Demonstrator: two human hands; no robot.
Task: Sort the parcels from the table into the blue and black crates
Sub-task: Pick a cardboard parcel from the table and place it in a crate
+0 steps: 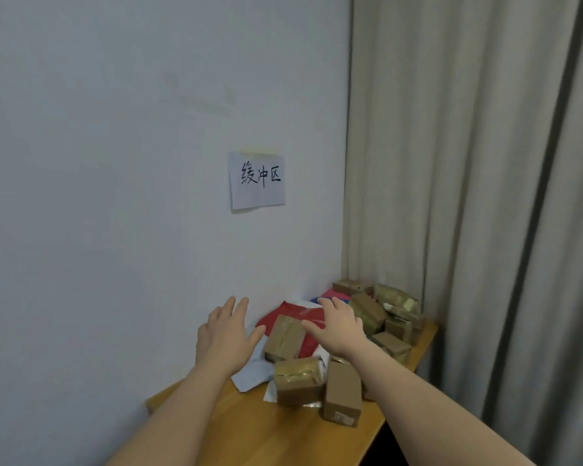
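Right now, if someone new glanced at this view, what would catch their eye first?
Probably the two open hands, left hand and right hand, reaching over a heap of brown cardboard parcels and red mailer bags on the wooden table by the wall. Above them a handwritten paper sign is taped to the wall, beside a grey curtain.

In front of me is a pale wall (115, 163), plain but for a white paper sign (257, 181) stuck to it with a strip of yellowish tape (258, 151) along its top edge. The sign bears three handwritten black characters, 缓冲区, and its lower left corner curls slightly off the wall. To my right, a grey-beige curtain (478, 163) hangs in long vertical folds, meeting the wall at the corner.
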